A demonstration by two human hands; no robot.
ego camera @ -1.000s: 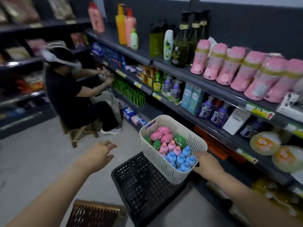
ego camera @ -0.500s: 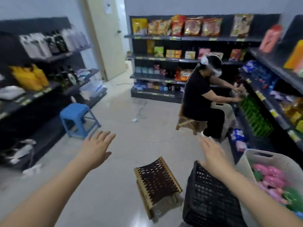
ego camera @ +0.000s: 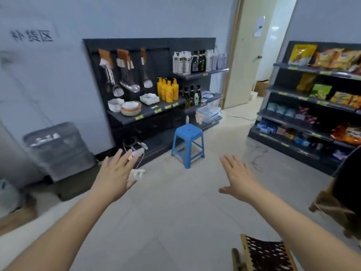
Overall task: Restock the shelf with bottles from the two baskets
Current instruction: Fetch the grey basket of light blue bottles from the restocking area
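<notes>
My left hand and my right hand are both stretched out in front of me over the floor, fingers straight and spread, holding nothing. No basket is in this view. A dark shelf unit against the far wall carries white and dark bottles on its top board and yellow pump bottles lower down. Hanging ladles and stacked bowls fill its left part.
A blue plastic stool stands ahead on the floor. A grey lidded bin sits at the left. A snack shelf lines the right. A wooden stool is near my right arm; a seated person's dark clothing shows at the right edge.
The view has swung left, away from the shelf with the white and black baskets, which have left the frame. My right hand let go of the white basket; both hands now reach forward empty.
</notes>
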